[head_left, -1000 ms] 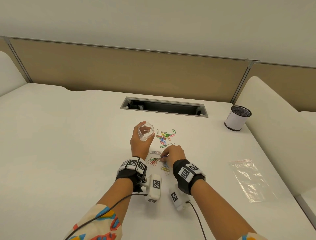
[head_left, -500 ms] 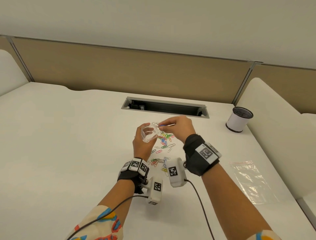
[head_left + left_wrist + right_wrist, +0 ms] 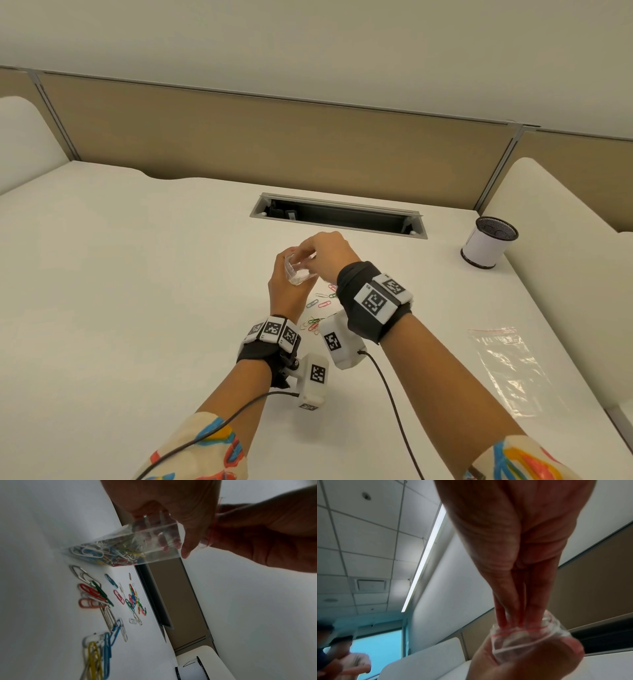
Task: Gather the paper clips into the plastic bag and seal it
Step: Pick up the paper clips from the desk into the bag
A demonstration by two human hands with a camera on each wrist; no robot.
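Observation:
My left hand [image 3: 284, 270] grips a small clear plastic bag [image 3: 303, 275] above the table, with the red-lined mouth held up and open. The left wrist view shows several coloured paper clips lying in the bag [image 3: 120, 547]. My right hand [image 3: 310, 255] reaches down from above, and its bunched fingertips [image 3: 513, 618] are inside the bag's mouth [image 3: 527, 639]. Whether they still pinch a clip is hidden. Several loose paper clips [image 3: 318, 313] lie on the white table [image 3: 137, 274] under my wrists, and they are clearer in the left wrist view [image 3: 96, 595].
A second empty clear bag [image 3: 510, 366] lies flat near the table's right edge. A mesh pen cup [image 3: 488, 245] stands at the back right. An open cable slot [image 3: 339, 219] runs behind my hands. Two people [image 3: 342, 662] show far off in the right wrist view.
My right hand picked clips off the table, rose to the bag and put its fingertips into the mouth. My left hand kept the bag raised in about the same place.

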